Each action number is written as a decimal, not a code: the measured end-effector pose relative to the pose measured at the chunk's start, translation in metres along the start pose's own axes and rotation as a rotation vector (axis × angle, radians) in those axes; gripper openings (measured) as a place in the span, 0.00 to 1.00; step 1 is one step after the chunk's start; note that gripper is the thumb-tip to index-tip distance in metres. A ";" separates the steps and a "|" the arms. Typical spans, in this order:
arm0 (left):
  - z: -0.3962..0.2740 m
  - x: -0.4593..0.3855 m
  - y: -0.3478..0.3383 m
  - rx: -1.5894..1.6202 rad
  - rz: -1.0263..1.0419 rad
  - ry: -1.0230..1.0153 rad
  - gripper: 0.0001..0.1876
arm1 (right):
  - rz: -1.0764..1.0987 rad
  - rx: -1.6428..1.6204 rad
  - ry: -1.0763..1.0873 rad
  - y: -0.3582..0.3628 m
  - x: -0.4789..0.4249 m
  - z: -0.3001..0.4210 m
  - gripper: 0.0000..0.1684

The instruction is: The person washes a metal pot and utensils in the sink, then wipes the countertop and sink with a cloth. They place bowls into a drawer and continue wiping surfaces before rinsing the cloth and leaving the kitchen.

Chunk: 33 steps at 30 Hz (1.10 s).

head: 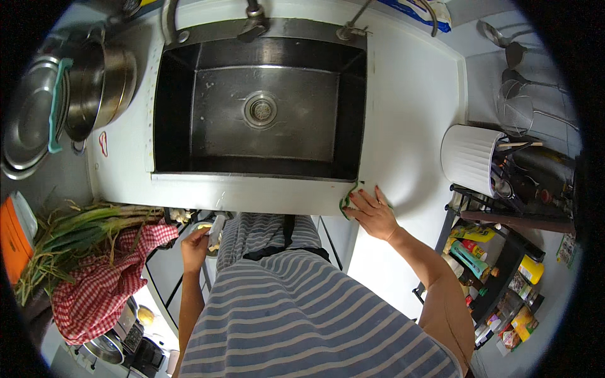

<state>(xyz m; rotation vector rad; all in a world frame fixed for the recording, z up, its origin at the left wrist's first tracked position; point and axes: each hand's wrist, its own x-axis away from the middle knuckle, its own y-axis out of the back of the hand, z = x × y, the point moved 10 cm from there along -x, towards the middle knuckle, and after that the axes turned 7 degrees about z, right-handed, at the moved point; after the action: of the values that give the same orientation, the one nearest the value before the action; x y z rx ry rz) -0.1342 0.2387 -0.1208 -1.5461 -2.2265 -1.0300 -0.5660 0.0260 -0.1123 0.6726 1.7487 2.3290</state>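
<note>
My right hand [374, 212] lies spread over a green-edged cloth [346, 202] on the white countertop [406, 118], just off the sink's near right corner. Whether its fingers grip the cloth or only press on it, I cannot tell. Below the counter's front edge at the left, my left hand [194, 248] is closed on a whitish, translucent object [216, 230] that I cannot identify. A bowl with yellowish contents shows partly behind that hand. The stainless steel sink [264, 137] in front of me holds no dishes, and its round drain strainer [260, 109] is in the middle.
Metal pots [113, 85] and trays [28, 113] stand at the left. Leafy green stalks [90, 231] and a red checked cloth [104, 283] are lower left. At the right are a white ribbed utensil holder [472, 158], hanging ladles and a strainer [515, 106], and a black shelf with packets.
</note>
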 end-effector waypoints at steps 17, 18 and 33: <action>0.229 0.125 0.135 0.288 -0.287 0.177 0.11 | -0.072 0.074 0.369 0.045 -0.349 0.268 0.24; 0.246 0.133 0.135 0.366 -0.291 0.274 0.12 | -0.096 0.025 0.316 0.055 -0.369 0.279 0.24; 0.409 0.192 0.118 0.434 -0.424 0.798 0.22 | -0.190 -0.027 0.053 0.041 -0.439 0.292 0.25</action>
<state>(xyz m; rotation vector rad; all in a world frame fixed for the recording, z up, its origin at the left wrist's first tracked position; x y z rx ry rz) -0.0300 0.6718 -0.2608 -0.3716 -1.9988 -0.9401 -0.0427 0.1016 -0.1242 0.4239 1.7171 2.2558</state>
